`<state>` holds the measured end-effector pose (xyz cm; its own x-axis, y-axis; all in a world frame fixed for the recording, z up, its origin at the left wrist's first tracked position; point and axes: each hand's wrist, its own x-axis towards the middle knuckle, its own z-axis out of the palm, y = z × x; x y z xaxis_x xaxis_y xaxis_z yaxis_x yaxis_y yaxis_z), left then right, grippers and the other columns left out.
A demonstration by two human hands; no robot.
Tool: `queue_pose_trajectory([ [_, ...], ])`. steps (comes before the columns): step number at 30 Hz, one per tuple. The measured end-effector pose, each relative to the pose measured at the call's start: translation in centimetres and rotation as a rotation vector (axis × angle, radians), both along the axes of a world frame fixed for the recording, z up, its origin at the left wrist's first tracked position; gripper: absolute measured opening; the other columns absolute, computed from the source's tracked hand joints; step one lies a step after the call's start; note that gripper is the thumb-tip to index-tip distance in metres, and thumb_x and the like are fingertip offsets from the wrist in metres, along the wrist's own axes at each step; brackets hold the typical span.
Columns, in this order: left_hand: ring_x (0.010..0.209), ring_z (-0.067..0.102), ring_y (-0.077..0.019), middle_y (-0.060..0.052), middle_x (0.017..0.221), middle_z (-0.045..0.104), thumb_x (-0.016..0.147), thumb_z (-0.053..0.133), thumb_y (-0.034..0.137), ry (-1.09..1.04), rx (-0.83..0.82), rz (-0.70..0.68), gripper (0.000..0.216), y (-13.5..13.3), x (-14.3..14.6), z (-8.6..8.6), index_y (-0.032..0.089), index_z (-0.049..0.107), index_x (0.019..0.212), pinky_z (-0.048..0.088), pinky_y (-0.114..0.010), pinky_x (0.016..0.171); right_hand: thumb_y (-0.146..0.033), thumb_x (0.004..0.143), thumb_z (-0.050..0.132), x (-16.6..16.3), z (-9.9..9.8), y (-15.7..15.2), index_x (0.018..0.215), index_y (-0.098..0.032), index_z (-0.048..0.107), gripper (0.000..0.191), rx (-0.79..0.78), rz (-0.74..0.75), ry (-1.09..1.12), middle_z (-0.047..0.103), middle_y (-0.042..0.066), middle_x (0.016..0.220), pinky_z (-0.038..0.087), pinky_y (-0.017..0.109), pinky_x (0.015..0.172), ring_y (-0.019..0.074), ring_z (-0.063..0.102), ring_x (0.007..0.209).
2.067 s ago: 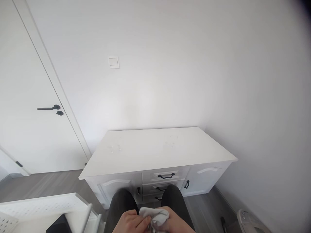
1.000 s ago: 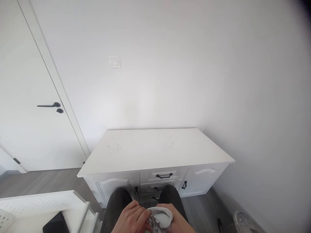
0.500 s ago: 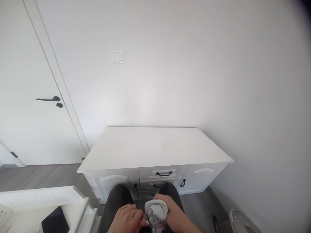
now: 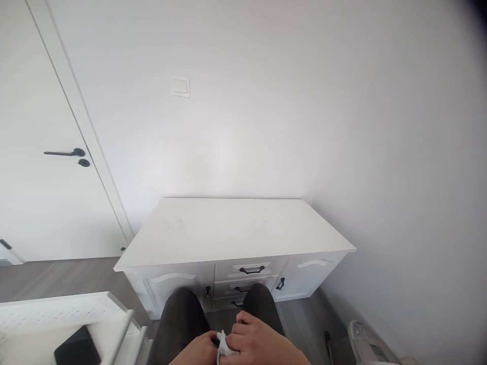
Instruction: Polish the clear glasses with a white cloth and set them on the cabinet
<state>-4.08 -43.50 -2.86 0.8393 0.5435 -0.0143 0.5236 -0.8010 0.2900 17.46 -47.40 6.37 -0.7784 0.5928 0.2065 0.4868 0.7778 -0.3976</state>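
My right hand [image 4: 253,342] is closed, its fingers curled around a crumpled white cloth [image 4: 224,348] low in the head view, over my lap. My left hand [image 4: 198,351] is beside it, fingers bent and touching the cloth's left side. Only a small peak of the cloth shows between the two hands. The hands and the bottom edge of the picture hide the rest, along with anything inside it.
Ahead, against the wall, stands a low white cabinet [image 4: 228,233] with black handles. A white shelf unit [image 4: 122,334] at the lower left holds a black object [image 4: 77,347]. A light-coloured appliance [image 4: 367,340] stands at the lower right. A door [image 4: 34,203] is at the left.
Earlier a rounded white bundle with a clear plastic-looking part showed between my hands. Now it is lower and mostly covered. My right hand has turned over it, and the view has shifted slightly right.
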Motion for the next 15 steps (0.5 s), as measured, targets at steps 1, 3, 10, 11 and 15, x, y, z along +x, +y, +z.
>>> queue_pose_trajectory([
  [1,0.051,0.057,-0.0148,0.000,0.059,0.068,0.081,0.065,0.014,0.043,-0.029,0.041,0.022,0.0,0.1,0.1,0.020,0.066,0.060,0.045,-0.025,0.062,-0.026,0.100,0.048,0.4,0.4,0.2,0.096,-0.028,0.067,0.019,-0.025,-0.026,-0.001,0.064,0.000,0.081,0.038,0.034,0.094,0.0152,0.051,0.077],
  [3,0.050,0.059,-0.0169,-0.001,0.058,0.067,0.081,0.066,0.017,0.106,-0.032,0.113,0.018,0.0,-0.1,1.0,0.019,0.066,0.063,0.039,-0.025,0.054,-0.026,0.092,0.057,1.1,0.8,0.7,0.097,-0.026,0.068,0.012,-0.193,-0.184,0.087,0.066,0.000,0.083,0.040,0.032,0.090,0.0153,0.054,0.079],
  [10,0.070,0.066,-0.0223,-0.004,0.072,0.069,0.085,0.065,0.016,-0.087,0.285,0.165,0.009,0.3,0.1,5.2,0.020,0.061,0.078,0.044,-0.030,0.070,-0.035,0.074,0.073,1.4,-2.1,1.0,0.095,-0.014,0.075,0.030,-1.176,-0.475,0.766,0.070,0.005,0.087,0.047,0.030,0.082,0.0182,0.063,0.084],
  [11,0.070,0.066,-0.0216,-0.003,0.073,0.069,0.084,0.064,0.014,-0.087,0.272,0.145,0.010,0.4,0.4,5.5,0.020,0.060,0.078,0.044,-0.030,0.071,-0.035,0.072,0.076,1.3,-2.3,0.7,0.094,-0.014,0.075,0.030,-1.174,-0.493,0.803,0.070,0.005,0.088,0.047,0.030,0.085,0.0184,0.062,0.086],
  [15,0.069,0.063,-0.0193,-0.001,0.074,0.069,0.080,0.070,0.022,-0.097,0.051,0.128,0.011,0.0,1.2,7.3,0.021,0.060,0.076,0.044,-0.027,0.067,-0.034,0.080,0.071,1.5,-0.5,-0.9,0.090,-0.015,0.074,0.022,-0.829,-0.523,0.629,0.069,0.003,0.085,0.046,0.026,0.074,0.0178,0.060,0.082],
])
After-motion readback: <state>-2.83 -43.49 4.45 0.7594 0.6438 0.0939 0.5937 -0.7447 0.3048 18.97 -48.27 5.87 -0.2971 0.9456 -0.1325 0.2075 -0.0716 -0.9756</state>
